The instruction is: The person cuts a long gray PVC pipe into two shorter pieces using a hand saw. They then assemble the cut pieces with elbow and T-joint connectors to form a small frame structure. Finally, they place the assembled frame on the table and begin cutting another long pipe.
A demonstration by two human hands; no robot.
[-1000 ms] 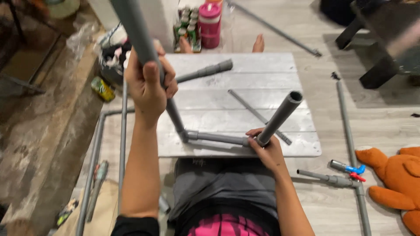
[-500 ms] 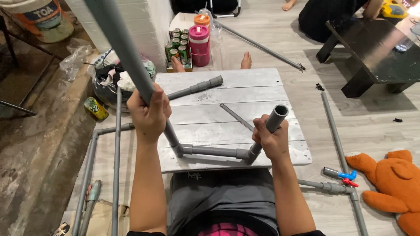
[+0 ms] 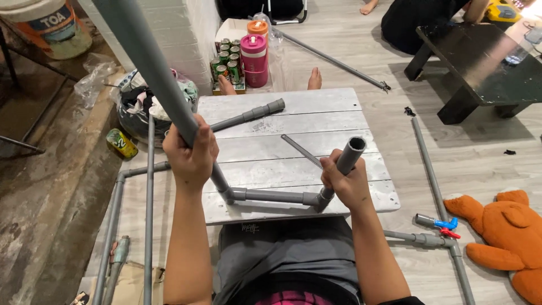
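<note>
A U-shaped grey plastic pipe assembly stands on a low whitewashed wooden table [image 3: 316, 116]. Its bottom pipe [image 3: 271, 196] lies near the table's front edge, joined by elbows to two rising pipes. My left hand [image 3: 191, 153] grips the long left pipe [image 3: 148, 62], which slants up past the top of the view. My right hand [image 3: 349, 182] grips the short right pipe [image 3: 350, 153], whose open end points up. A loose pipe with a coupling [image 3: 248, 115] and a thin metal rod [image 3: 300, 150] lie on the table.
Several grey pipes lie on the floor at left [image 3: 149, 186] and right [image 3: 433, 181], one with a blue and red valve [image 3: 444, 225]. An orange plush toy [image 3: 508, 231], a pink bottle [image 3: 254, 59], drink cans [image 3: 226, 62], a dark low table [image 3: 480, 62] and another person's feet [image 3: 314, 79] are nearby.
My right hand has slid up the short pipe and tilted it a little more upright. My head view has shifted back, so more of the room shows. The left hand keeps its grip.
</note>
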